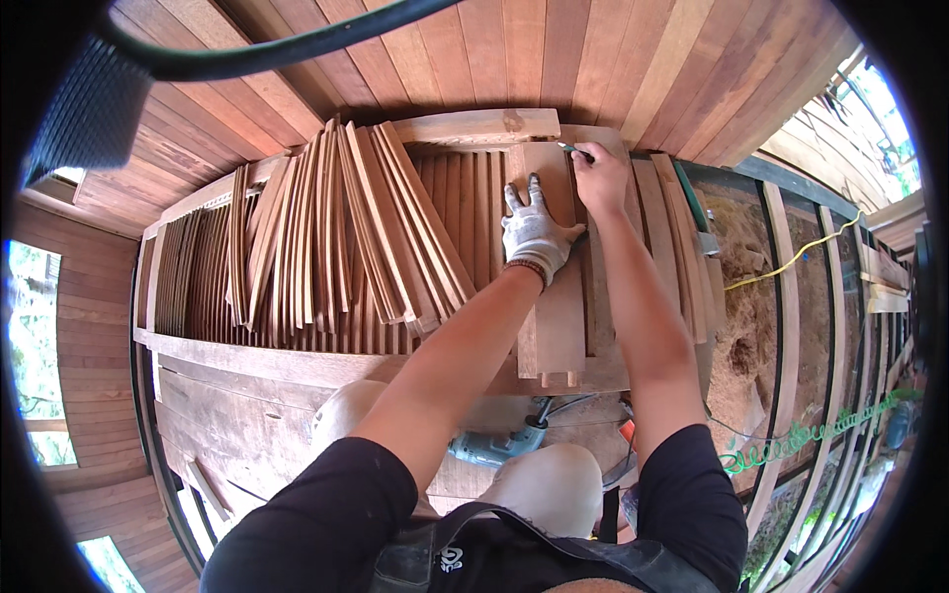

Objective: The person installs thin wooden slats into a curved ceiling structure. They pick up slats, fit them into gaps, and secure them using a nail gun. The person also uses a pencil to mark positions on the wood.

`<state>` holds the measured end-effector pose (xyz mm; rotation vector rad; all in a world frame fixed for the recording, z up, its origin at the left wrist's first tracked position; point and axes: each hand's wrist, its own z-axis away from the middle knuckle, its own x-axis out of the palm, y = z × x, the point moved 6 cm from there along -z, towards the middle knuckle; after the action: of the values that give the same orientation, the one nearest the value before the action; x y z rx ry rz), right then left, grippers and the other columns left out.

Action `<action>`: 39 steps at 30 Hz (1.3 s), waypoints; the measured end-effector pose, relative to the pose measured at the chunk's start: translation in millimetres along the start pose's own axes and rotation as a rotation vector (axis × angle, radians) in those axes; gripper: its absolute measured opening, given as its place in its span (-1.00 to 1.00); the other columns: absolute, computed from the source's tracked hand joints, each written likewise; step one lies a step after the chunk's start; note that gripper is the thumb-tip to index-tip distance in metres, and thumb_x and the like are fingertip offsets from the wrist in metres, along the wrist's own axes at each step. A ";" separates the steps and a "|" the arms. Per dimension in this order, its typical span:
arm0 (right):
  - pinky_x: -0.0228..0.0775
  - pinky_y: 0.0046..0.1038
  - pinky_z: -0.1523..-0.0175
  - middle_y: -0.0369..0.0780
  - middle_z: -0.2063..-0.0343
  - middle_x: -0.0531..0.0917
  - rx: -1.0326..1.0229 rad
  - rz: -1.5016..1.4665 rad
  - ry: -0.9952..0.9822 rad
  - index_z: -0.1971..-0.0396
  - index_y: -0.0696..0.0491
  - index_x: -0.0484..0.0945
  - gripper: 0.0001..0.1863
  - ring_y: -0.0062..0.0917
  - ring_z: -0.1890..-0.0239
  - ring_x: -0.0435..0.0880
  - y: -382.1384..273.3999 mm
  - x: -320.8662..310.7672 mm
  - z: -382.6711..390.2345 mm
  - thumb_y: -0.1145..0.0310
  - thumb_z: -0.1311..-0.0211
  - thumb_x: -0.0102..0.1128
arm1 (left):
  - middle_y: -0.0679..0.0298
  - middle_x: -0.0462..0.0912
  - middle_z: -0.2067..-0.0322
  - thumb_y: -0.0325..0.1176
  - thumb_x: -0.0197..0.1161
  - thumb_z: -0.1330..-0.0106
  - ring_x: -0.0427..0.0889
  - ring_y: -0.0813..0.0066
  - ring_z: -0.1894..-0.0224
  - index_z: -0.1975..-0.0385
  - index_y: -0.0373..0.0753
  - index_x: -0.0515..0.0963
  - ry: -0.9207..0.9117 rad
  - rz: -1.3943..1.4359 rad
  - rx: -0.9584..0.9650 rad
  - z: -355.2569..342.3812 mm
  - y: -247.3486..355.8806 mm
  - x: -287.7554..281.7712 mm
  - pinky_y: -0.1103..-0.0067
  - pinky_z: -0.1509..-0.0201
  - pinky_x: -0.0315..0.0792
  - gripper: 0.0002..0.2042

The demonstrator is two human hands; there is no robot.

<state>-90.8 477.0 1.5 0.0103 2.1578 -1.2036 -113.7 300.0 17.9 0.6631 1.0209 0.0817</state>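
My left hand, in a grey-white glove, lies flat on a wooden board with its fingers spread. The board runs lengthwise away from me, and two short pegs show at its near end. At the board's far end my bare right hand grips a slim dark green pencil, its pale tip pointing left. Below the board lies a slatted wooden frame. A fanned pile of loose wooden slats rests on the frame, left of my gloved hand.
A teal power drill lies between my knees. More boards sit to the right, beside a long green object. Farther right are open floor joists, a yellow cord and a coiled green hose. A plank wall rises behind.
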 end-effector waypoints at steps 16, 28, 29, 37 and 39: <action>0.60 -0.08 0.14 -0.07 0.37 0.75 -0.221 0.395 -0.144 0.25 -0.05 0.72 -0.84 -0.05 0.28 0.74 1.6 41.2 -27.3 0.23 -0.33 0.24 | -0.05 -0.14 -0.57 0.07 0.57 -0.04 0.27 -0.23 -0.45 -0.60 0.04 -0.10 -0.010 0.008 0.022 0.9 -1.4 -1.8 0.20 -0.45 0.36 0.17; 0.59 -0.06 0.18 -0.07 0.38 0.74 -0.254 0.342 -0.070 0.33 -0.01 0.68 -0.85 -0.07 0.30 0.74 -4.0 31.4 -28.3 0.25 -0.33 0.23 | -0.07 -0.13 -0.56 0.08 0.56 -0.05 0.28 -0.26 -0.43 -0.60 0.03 -0.12 -0.015 0.009 0.032 0.6 0.5 -0.9 0.18 -0.41 0.39 0.17; 0.59 -0.08 0.16 -0.09 0.38 0.74 -0.273 0.359 -0.098 0.33 -0.01 0.69 -0.86 -0.08 0.30 0.74 -6.9 34.0 -27.8 0.26 -0.31 0.25 | -0.07 -0.13 -0.56 0.09 0.56 -0.05 0.29 -0.27 -0.43 -0.60 0.03 -0.11 -0.022 0.009 0.029 0.6 0.9 -1.3 0.18 -0.41 0.40 0.17; 0.54 -0.21 0.07 -0.19 0.38 0.75 -0.555 0.281 -0.113 0.37 0.03 0.72 -0.93 -0.20 0.26 0.65 -35.5 49.8 -30.5 0.41 -0.14 0.38 | -0.04 -0.14 -0.57 0.10 0.55 -0.04 0.29 -0.29 -0.42 -0.60 0.03 -0.10 -0.019 0.013 0.027 -2.2 -2.5 1.0 0.17 -0.41 0.40 0.17; 0.54 -0.21 0.08 -0.19 0.37 0.75 -0.558 0.283 -0.119 0.38 0.03 0.72 -0.94 -0.20 0.26 0.66 -35.0 53.8 -31.4 0.41 -0.14 0.37 | -0.04 -0.14 -0.57 0.10 0.55 -0.04 0.29 -0.30 -0.42 -0.60 0.03 -0.10 -0.022 0.016 0.024 -2.3 -2.6 -0.2 0.17 -0.41 0.40 0.16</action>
<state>-160.7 464.8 9.8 0.0032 2.2239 -0.4124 -116.3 298.9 15.8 0.6933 0.9966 0.0762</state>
